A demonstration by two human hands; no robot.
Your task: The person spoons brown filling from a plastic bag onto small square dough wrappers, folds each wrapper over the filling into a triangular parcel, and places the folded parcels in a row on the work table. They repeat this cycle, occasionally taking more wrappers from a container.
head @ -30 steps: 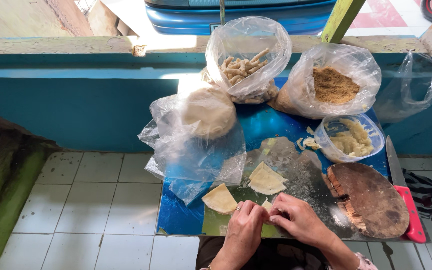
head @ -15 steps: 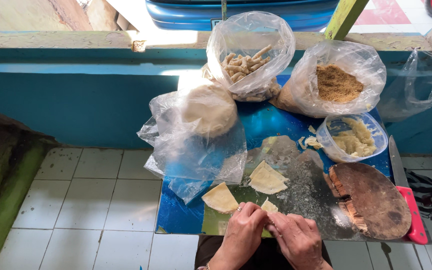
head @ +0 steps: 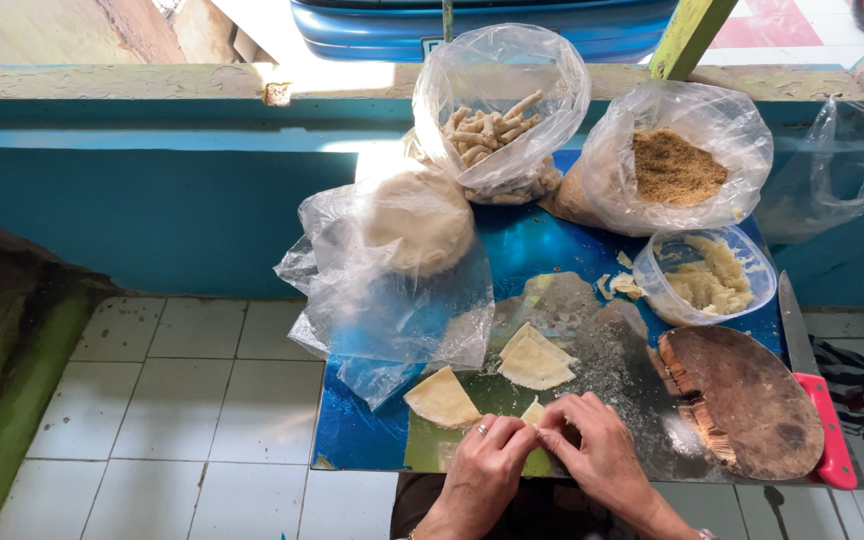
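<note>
Dough wrapper, pale, thin, floury, pinched btwn both hands at near edge of blue table: left hand & right hand closed on it w/ fingertips. Two folded triangle pieces lie just beyond, on a dusty green mat. Round wooden board to the right, red-handled knife beside it. Crinkly clear bags hold dough, sticks, brown crumbs. White tiled floor, teal wall.

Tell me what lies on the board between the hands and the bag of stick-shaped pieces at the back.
In the head view, a folded dough triangle lies between the left hand, the right hand and the bag of sticks; beyond it is floury blue board.
</note>
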